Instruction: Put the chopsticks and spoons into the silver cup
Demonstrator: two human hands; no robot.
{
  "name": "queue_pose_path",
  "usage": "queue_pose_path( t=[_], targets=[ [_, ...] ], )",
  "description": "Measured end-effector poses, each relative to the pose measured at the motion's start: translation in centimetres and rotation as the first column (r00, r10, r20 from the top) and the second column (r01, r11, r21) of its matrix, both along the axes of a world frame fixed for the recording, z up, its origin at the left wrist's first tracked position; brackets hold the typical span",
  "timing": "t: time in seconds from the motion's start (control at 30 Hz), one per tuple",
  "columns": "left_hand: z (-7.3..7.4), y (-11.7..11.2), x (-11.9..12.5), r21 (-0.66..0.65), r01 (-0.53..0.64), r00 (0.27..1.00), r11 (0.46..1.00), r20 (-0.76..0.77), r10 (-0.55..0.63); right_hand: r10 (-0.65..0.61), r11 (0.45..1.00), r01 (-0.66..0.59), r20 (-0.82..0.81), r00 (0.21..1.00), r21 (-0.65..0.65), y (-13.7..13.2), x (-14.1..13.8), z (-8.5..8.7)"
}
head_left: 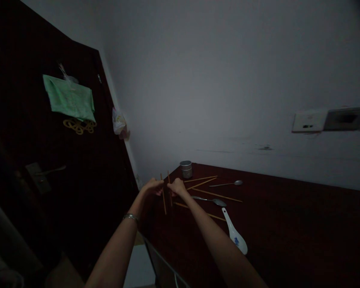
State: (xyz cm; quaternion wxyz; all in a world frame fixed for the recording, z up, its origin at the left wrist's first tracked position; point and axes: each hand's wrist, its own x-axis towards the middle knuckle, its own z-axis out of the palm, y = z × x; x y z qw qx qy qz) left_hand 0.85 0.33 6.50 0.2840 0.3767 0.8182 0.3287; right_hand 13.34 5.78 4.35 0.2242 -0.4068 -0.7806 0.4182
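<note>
My left hand (152, 187) and my right hand (177, 186) meet above the near left corner of a dark red table (288, 224). Each hand is closed on a wooden chopstick held nearly upright: the left one (163, 200) and the right one (169, 196). Several more chopsticks (211, 194) lie flat on the table just beyond my right hand. A small metal cup (186, 169) stands at the table's far corner, close behind my hands.
Two metal spoons (228, 184) (211, 200) and a white ceramic spoon (235, 236) lie on the table right of my arms. A dark door with a handle (45, 175) and a hanging green cloth (69, 98) is at left. Wall sockets (309, 121) sit at right.
</note>
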Motion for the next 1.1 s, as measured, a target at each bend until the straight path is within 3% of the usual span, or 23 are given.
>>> queue_pose_path(
  t=[0.17, 0.33, 0.53, 0.73, 0.9, 1.1],
  targets=[
    [3.5, 1.4, 2.6, 0.158, 0.156, 0.966, 0.975, 0.179, -0.184, 0.024, 0.995, -0.046, -0.237, 0.971, -0.089, 0.9, 3.2, 2.6],
    [4.8, 3.9, 7.7, 0.282, 0.255, 0.927, 0.925, 0.201, -0.317, -0.06, 0.989, 0.005, -0.366, 0.929, -0.149, 2.1, 8.5, 4.2],
    [4.0, 6.9, 14.8, 0.414, 0.318, 0.855, 0.853, 0.264, -0.446, -0.208, 0.968, 0.124, -0.421, 0.883, -0.217, 3.4, 15.9, 3.7],
    [2.3, 8.8, 21.1, 0.48, 0.304, 0.787, 0.823, 0.36, -0.501, -0.314, 0.94, 0.212, -0.43, 0.846, -0.269, 3.6, 21.5, 2.6],
    [1.9, 9.4, 24.3, 0.497, 0.336, 0.757, 0.8, 0.363, -0.544, -0.366, 0.919, 0.239, -0.449, 0.815, -0.313, 3.5, 24.2, 2.0],
    [1.7, 9.5, 26.8, 0.504, 0.303, 0.784, 0.809, 0.35, -0.512, -0.413, 0.9, 0.261, -0.49, 0.768, -0.349, 3.6, 26.1, 1.3]
  ],
)
